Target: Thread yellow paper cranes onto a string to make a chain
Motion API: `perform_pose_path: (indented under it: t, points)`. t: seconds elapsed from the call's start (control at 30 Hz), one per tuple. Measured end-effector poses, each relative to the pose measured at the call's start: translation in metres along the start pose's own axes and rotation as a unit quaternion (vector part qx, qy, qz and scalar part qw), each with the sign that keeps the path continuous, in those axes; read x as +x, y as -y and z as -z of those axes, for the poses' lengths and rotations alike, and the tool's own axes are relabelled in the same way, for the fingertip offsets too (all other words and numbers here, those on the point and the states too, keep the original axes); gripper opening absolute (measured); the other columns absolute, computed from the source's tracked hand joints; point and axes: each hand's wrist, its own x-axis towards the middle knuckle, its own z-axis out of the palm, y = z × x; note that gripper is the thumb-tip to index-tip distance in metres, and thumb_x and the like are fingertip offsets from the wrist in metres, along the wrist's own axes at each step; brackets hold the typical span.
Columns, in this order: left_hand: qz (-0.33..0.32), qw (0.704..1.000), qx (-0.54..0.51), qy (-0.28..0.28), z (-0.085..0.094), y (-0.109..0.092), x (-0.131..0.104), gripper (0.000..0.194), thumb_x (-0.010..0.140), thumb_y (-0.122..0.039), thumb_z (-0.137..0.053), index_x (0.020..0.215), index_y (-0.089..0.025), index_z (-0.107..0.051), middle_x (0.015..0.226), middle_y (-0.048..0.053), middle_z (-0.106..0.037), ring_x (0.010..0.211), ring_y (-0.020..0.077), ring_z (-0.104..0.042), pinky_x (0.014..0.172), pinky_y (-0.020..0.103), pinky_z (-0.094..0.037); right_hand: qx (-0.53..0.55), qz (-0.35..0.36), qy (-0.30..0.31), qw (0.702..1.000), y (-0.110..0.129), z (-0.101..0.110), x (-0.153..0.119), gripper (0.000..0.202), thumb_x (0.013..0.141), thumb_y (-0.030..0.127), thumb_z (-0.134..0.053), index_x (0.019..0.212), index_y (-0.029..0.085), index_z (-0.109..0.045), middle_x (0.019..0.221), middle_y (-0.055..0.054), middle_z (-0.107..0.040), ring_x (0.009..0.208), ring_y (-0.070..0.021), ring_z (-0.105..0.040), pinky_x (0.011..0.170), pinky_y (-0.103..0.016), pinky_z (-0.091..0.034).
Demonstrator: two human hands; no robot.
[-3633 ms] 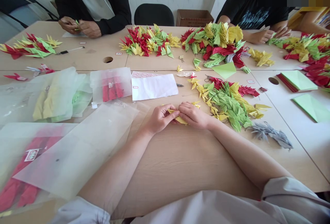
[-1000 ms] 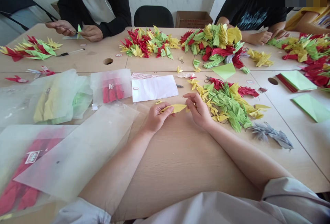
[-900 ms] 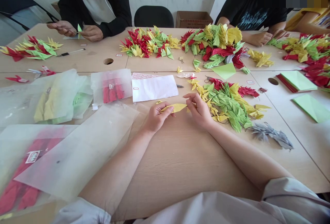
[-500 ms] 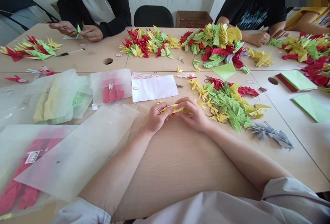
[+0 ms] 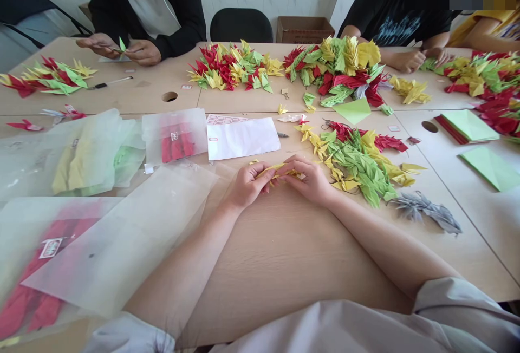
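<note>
A small yellow folded paper piece [image 5: 275, 169] is held between my two hands above the wooden table [image 5: 292, 244]. My left hand [image 5: 248, 184] pinches its left end between thumb and fingers. At its right end, my right hand [image 5: 309, 181] has its fingers closed on the paper, covering much of it. Just right of my right hand lies a pile of green folded papers [image 5: 361, 166] with yellow and red ones around it. Behind my hands rests a white sheet [image 5: 244, 139].
Translucent bags [image 5: 122, 234] with red, yellow and green papers cover the left side. A gray bundle [image 5: 426, 212] and green square sheets [image 5: 489, 168] lie at right. Mixed paper piles [image 5: 233, 66] stand farther back. People sit across the table, one holding green paper.
My fingers have shifted slightly around the yellow paper, and my right hand now covers more of its right end. The things on the table have stayed in place.
</note>
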Motion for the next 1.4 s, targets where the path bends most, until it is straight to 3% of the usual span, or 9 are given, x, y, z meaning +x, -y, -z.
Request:
perform_pose_path:
  t: [0.2,0.37,0.47,0.73,1.0,1.2,1.4]
  points:
    - [0.002,1.000,-0.020,-0.011,0.0013,0.0058,0.0012,0.027,0.086,-0.037,-0.067,0.075,-0.013,-0.065,0.069,0.002,-0.066,0.049,0.0067,-0.051,0.047,0.019,-0.040,0.012,-0.042,0.011,0.999,0.0020,0.0008,0.0008,0.008,0.092,0.022,-0.061,0.092,0.019,-0.068,0.090,-0.005,-0.068,0.084,-0.0170,-0.065,0.074,-0.029,-0.051]
    - [0.035,0.999,-0.022,-0.009,0.0013,0.0044,0.0002,0.029,0.084,-0.040,-0.069,0.076,-0.012,-0.067,0.071,0.005,-0.071,0.051,0.0105,-0.061,0.048,0.020,-0.047,0.080,-0.167,0.036,0.982,-0.0005,-0.0004,-0.0011,0.016,0.089,0.034,-0.067,0.090,0.018,-0.066,0.084,-0.004,-0.071,0.072,-0.0161,-0.064,0.064,-0.027,-0.048]
    - [0.063,0.997,-0.039,-0.003,0.0009,0.0023,-0.0006,0.030,0.083,-0.042,-0.070,0.078,-0.011,-0.069,0.075,0.008,-0.074,0.057,0.0141,-0.067,0.053,0.023,-0.053,0.105,-0.197,0.042,0.974,-0.0022,-0.0006,-0.0011,0.022,0.088,0.039,-0.068,0.090,0.017,-0.067,0.083,-0.004,-0.071,0.070,-0.0156,-0.062,0.062,-0.027,-0.048]
    - [0.085,0.994,-0.069,0.006,-0.0007,-0.0006,-0.0010,0.032,0.083,-0.042,-0.070,0.081,-0.011,-0.072,0.078,0.009,-0.076,0.068,0.0192,-0.072,0.064,0.029,-0.060,0.185,-0.221,0.026,0.957,-0.0027,-0.0029,0.0006,0.028,0.087,0.045,-0.067,0.089,0.017,-0.064,0.081,-0.004,-0.068,0.072,-0.0165,-0.063,0.067,-0.030,-0.052]
    - [0.068,0.996,-0.054,0.007,-0.0007,-0.0015,-0.0005,0.032,0.084,-0.043,-0.068,0.080,-0.012,-0.069,0.077,0.007,-0.074,0.064,0.0159,-0.070,0.062,0.026,-0.057,0.117,-0.224,0.001,0.968,0.0023,-0.0035,0.0011,0.024,0.087,0.040,-0.067,0.087,0.017,-0.064,0.081,-0.004,-0.068,0.069,-0.0160,-0.062,0.064,-0.029,-0.050]
    - [0.028,0.999,-0.040,0.018,-0.0006,-0.0020,-0.0003,0.030,0.087,-0.041,-0.066,0.079,-0.012,-0.067,0.073,0.005,-0.070,0.064,0.0138,-0.068,0.060,0.023,-0.055,0.187,-0.212,-0.010,0.959,0.0037,-0.0033,0.0016,0.027,0.086,0.042,-0.069,0.087,0.018,-0.059,0.081,-0.004,-0.065,0.072,-0.0163,-0.062,0.067,-0.029,-0.050]
    - [0.021,0.998,-0.047,0.024,-0.0027,-0.0026,-0.0005,0.028,0.083,-0.039,-0.070,0.085,-0.012,-0.068,0.077,0.007,-0.072,0.063,0.0135,-0.067,0.061,0.024,-0.055,0.289,-0.219,-0.029,0.931,0.0045,-0.0022,0.0044,0.038,0.079,0.040,-0.076,0.091,0.022,-0.045,0.081,0.003,-0.053,0.068,-0.0124,-0.060,0.061,-0.025,-0.048]
